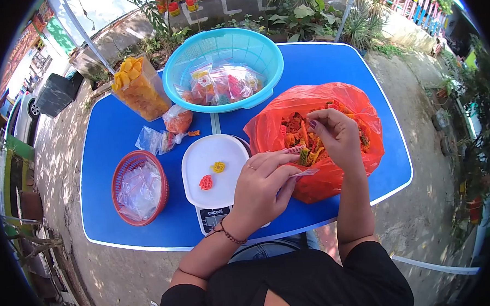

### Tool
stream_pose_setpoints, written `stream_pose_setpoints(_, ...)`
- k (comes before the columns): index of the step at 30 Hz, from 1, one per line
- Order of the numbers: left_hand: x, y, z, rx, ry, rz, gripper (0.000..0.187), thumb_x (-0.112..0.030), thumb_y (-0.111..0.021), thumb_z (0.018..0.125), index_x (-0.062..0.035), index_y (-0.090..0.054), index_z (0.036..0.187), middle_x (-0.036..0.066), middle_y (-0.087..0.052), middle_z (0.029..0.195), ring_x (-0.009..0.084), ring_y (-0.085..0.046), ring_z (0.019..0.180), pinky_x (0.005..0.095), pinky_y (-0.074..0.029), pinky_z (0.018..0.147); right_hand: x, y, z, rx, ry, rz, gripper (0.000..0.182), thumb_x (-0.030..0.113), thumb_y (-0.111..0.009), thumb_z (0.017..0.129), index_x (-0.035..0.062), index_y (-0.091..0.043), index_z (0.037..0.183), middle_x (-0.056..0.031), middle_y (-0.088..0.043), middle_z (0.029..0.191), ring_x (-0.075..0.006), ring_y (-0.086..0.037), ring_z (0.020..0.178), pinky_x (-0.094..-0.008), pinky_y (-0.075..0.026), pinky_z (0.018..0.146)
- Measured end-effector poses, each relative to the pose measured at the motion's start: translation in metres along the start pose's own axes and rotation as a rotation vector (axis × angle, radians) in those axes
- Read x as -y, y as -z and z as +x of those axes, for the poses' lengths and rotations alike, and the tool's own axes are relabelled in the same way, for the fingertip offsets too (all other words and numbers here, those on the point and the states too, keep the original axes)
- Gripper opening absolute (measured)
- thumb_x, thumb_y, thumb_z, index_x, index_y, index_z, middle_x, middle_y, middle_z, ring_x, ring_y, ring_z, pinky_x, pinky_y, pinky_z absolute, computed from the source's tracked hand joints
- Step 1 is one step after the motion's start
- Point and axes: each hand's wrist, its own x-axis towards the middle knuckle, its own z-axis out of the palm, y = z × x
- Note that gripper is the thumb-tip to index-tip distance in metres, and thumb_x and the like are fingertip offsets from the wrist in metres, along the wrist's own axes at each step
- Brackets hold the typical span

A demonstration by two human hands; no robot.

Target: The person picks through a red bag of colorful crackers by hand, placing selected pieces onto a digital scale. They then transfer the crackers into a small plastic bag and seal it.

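Observation:
My left hand (262, 179) is closed on a small clear plastic bag (306, 173), which sticks out past the fingers beside the big red bag. Over the mouth of that red plastic bag (268, 116) is my right hand (337, 135), its thumb and fingers pinched together. What the pinch holds, if anything, is too small to make out. Colourful dry crackers (296, 130) in orange, red, yellow and green fill the red bag. Left of my left hand, a white kitchen scale (194, 177) carries a yellow wheel-shaped cracker (218, 167) and a pink-red cracker (206, 182).
A red basket (117, 191) of clear plastic bags stands at the left. At the back, a turquoise basin (274, 69) holds several filled packets. A bag of yellow chips (141, 92) and a small knotted bag (178, 120) lie left of it on the blue table (328, 62).

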Motion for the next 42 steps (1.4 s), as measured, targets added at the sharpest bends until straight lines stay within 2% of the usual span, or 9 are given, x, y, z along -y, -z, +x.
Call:
stream_pose_setpoints(3, -0.001, -0.024, 0.002, 0.063, -0.034, 0.038, 0.013, -0.006, -0.073, 0.084, -0.01, -0.071, 0.097, 0.008, -0.07, 0.126, 0.0281, -0.067, 0.117, 0.0507, -0.044, 0.112, -0.015, 0.014, 0.0, -0.069, 0.012, -0.158, 0.016, -0.007, -0.064, 0.093, -0.0038, -0.072, 0.107, -0.0122, -0.075, 0.096, -0.0169, -0.074, 0.086, -0.0306, -0.058, 0.076)
stream_pose_setpoints(8, 0.005, -0.035, 0.001, 0.094, 0.004, 0.149, 0.009, -0.008, -0.071, 0.087, -0.0099, -0.071, 0.096, 0.005, -0.074, 0.116, 0.0225, -0.071, 0.105, 0.0493, -0.044, 0.108, -0.015, 0.007, -0.005, -0.011, 0.122, -0.543, 0.021, -0.005, -0.062, 0.091, -0.0015, -0.071, 0.11, -0.0164, -0.074, 0.102, -0.0305, -0.072, 0.089, -0.0384, -0.057, 0.081)
stream_pose_setpoints(9, 0.005, -0.035, 0.0, 0.107, 0.009, 0.171, 0.008, -0.009, -0.071, 0.088, -0.0102, -0.071, 0.096, 0.005, -0.075, 0.113, 0.0212, -0.071, 0.102, 0.0486, -0.043, 0.107, -0.018, 0.004, -0.005, 0.074, 0.189, -0.643, 0.024, 0.0, -0.063, 0.089, 0.002, -0.072, 0.111, -0.0143, -0.073, 0.108, -0.0334, -0.067, 0.105, -0.0446, -0.052, 0.091)
stream_pose_setpoints(13, 0.006, -0.035, -0.004, 0.099, -0.006, 0.188, 0.008, -0.009, -0.07, 0.088, -0.0121, -0.071, 0.096, 0.002, -0.076, 0.104, 0.018, -0.072, 0.093, 0.0462, -0.04, 0.104, -0.021, -0.017, -0.014, 0.278, 0.261, -0.725, 0.025, 0.009, -0.069, 0.087, 0.0094, -0.073, 0.112, -0.0097, -0.07, 0.117, -0.0304, -0.057, 0.123, -0.0501, -0.043, 0.103)
stream_pose_setpoints(23, 0.005, -0.03, -0.013, 0.122, -0.022, 0.166, 0.014, -0.009, -0.074, 0.084, -0.0139, -0.071, 0.096, -0.001, -0.075, 0.101, 0.0158, -0.071, 0.092, 0.0476, -0.037, 0.104, -0.008, 0.003, -0.011, 0.263, 0.114, -0.753, 0.011, 0.005, -0.069, 0.081, 0.0079, -0.067, 0.091, -0.0044, -0.069, 0.086, -0.0314, -0.059, 0.107, -0.0477, -0.043, 0.093)
stream_pose_setpoints(26, 0.006, -0.028, -0.015, 0.137, -0.017, 0.157, 0.015, -0.009, -0.074, 0.082, -0.0141, -0.07, 0.096, -0.001, -0.075, 0.103, 0.0156, -0.07, 0.093, 0.048, -0.037, 0.105, -0.009, 0.003, -0.01, 0.215, 0.029, -0.776, 0.016, 0.003, -0.067, 0.081, 0.0083, -0.068, 0.096, -0.0046, -0.07, 0.09, -0.0309, -0.059, 0.106, -0.0469, -0.043, 0.093)
stream_pose_setpoints(32, 0.006, -0.03, -0.018, 0.141, -0.035, 0.167, 0.018, -0.008, -0.075, 0.081, -0.0144, -0.07, 0.097, -0.002, -0.074, 0.105, 0.0154, -0.07, 0.097, 0.0487, -0.036, 0.106, -0.027, -0.024, -0.013, 0.218, 0.345, -0.896, 0.032, 0.003, -0.069, 0.08, 0.0117, -0.07, 0.111, -0.0059, -0.07, 0.102, -0.0298, -0.06, 0.109, -0.0454, -0.042, 0.094)
stream_pose_setpoints(35, 0.004, -0.028, -0.018, 0.146, -0.034, 0.169, 0.018, -0.008, -0.075, 0.08, -0.0145, -0.07, 0.097, -0.002, -0.074, 0.105, 0.0154, -0.069, 0.098, 0.0489, -0.036, 0.107, -0.021, -0.018, -0.011, 0.299, 0.193, -0.845, 0.034, 0.003, -0.07, 0.079, 0.0116, -0.071, 0.113, -0.0065, -0.07, 0.104, -0.0302, -0.06, 0.113, -0.0454, -0.041, 0.097)
stream_pose_setpoints(42, 0.006, -0.028, -0.02, 0.155, -0.013, 0.148, 0.018, -0.008, -0.075, 0.081, -0.0141, -0.071, 0.097, -0.002, -0.074, 0.105, 0.0155, -0.069, 0.098, 0.049, -0.035, 0.107, -0.024, -0.014, -0.005, -0.121, 0.258, -0.784, 0.028, 0.0, -0.07, 0.08, 0.0063, -0.071, 0.107, -0.0121, -0.066, 0.111, -0.0324, -0.059, 0.108, -0.0492, -0.043, 0.099)
